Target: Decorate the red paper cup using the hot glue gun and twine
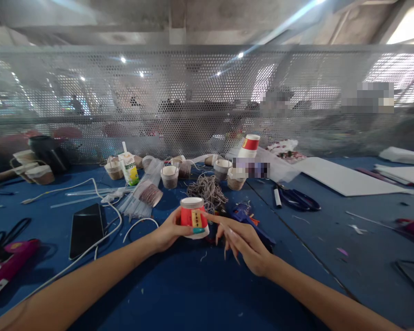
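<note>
My left hand (170, 231) grips a small upside-down paper cup (193, 216) wrapped in red, with a yellow strip down its front carrying dark dots. My right hand (243, 241) is beside it with fingers spread; its index finger touches the cup's right side. The cup is held just above the blue table (179, 289). A blue glue gun (244, 216) lies right behind my right hand. A tangle of brown twine (209, 192) sits just beyond the cup.
Several twine-wrapped cups (169, 176) and a juice carton (129, 168) stand at the back. A stacked red-and-white cup (250, 146), black scissors (296, 199), white sheets (345, 177), a phone (87, 228), a white cable (100, 202) and a pink glue gun (10, 266) lie around. A perforated metal screen (207, 101) closes the far edge.
</note>
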Demonstrator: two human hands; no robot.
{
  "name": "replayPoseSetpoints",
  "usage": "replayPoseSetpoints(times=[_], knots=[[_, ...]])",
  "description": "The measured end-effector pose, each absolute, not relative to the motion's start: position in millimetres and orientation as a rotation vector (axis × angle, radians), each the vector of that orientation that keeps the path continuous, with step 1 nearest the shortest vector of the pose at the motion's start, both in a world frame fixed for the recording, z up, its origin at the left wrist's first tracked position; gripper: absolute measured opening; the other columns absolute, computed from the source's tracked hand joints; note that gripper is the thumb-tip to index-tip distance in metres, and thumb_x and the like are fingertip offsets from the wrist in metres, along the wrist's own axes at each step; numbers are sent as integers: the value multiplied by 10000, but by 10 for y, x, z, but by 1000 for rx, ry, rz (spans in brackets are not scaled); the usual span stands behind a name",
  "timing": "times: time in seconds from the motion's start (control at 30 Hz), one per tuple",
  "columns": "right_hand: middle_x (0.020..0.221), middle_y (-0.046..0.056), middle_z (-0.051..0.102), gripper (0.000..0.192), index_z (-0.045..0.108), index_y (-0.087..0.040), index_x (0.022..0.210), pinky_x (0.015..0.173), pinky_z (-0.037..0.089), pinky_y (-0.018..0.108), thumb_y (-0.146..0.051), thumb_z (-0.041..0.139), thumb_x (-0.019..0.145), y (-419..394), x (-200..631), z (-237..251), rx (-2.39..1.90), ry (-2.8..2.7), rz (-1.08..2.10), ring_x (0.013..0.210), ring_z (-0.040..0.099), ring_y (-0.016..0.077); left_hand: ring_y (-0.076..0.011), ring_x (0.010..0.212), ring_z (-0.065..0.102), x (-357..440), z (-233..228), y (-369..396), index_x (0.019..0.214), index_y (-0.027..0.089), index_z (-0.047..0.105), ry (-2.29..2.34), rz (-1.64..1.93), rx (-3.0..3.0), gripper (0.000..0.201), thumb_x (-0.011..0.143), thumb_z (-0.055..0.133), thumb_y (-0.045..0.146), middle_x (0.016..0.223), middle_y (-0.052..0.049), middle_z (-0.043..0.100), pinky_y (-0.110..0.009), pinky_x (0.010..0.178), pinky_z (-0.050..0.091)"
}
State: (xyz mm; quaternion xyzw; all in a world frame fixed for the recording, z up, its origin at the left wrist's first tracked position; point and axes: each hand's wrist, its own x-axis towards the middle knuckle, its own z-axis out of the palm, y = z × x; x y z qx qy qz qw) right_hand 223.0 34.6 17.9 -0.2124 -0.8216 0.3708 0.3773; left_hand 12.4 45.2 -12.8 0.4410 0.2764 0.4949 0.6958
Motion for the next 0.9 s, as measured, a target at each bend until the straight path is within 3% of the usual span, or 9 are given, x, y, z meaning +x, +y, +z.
replayPoseSetpoints(times=[0.17, 0.33, 0.4, 0.5, 0.6, 0.73, 0.9], knots=[[1059, 112, 641, 360, 614, -167, 822, 401, 446, 186, -390, 363, 953, 300, 2213, 259, -467, -2234, 1024, 466, 488, 58, -203, 789, 646, 124, -114, 436, 979, 123, 628, 647, 1064, 1053, 565, 463, 855, 158, 875, -72, 699, -376, 807, 481], [690, 34, 611, 370, 639, -161, 967, 409, 433, 201, -373, 335, 961, 312, 2287, 216, -464, -2093, 791, 436, 504, 84, -193, 794, 635, 123, -141, 445, 999, 138, 633, 666, 1075, 1042, 603, 440, 858, 151, 863, -56, 697, -368, 809, 478], [636, 18, 587, 361, 640, -156, 930, 436, 443, 216, -348, 335, 963, 341, 2311, 184, -486, -2033, 723, 431, 506, 88, -195, 792, 631, 123, -156, 452, 992, 134, 636, 656, 1099, 1051, 610, 426, 862, 169, 864, -59, 698, -360, 797, 478], [765, 60, 623, 347, 604, -162, 793, 485, 474, 235, -366, 372, 952, 370, 2299, 168, -471, -2077, 786, 519, 555, 104, -205, 812, 632, 124, -160, 455, 1001, 132, 629, 614, 1131, 1049, 617, 429, 857, 176, 903, -74, 699, -355, 795, 475], [906, 84, 611, 301, 583, -164, 846, 472, 481, 224, -370, 389, 948, 369, 2262, 175, -507, -2132, 917, 542, 551, 94, -209, 846, 636, 122, -141, 449, 1031, 142, 618, 586, 1126, 1062, 609, 465, 843, 159, 942, -78, 697, -351, 817, 466], [894, 73, 593, 287, 585, -167, 931, 484, 493, 225, -362, 377, 953, 365, 2271, 175, -497, -2155, 942, 555, 547, 94, -227, 877, 640, 123, -120, 441, 1038, 142, 612, 602, 1119, 1076, 603, 479, 838, 148, 987, -96, 695, -368, 830, 467], [1033, 117, 614, 287, 574, -178, 851, 548, 523, 287, -402, 413, 930, 353, 2312, 153, -356, -2081, 967, 618, 581, 125, -221, 882, 643, 126, -127, 441, 1048, 144, 609, 615, 1118, 1043, 626, 467, 841, 128, 996, -99, 697, -361, 823, 479]])
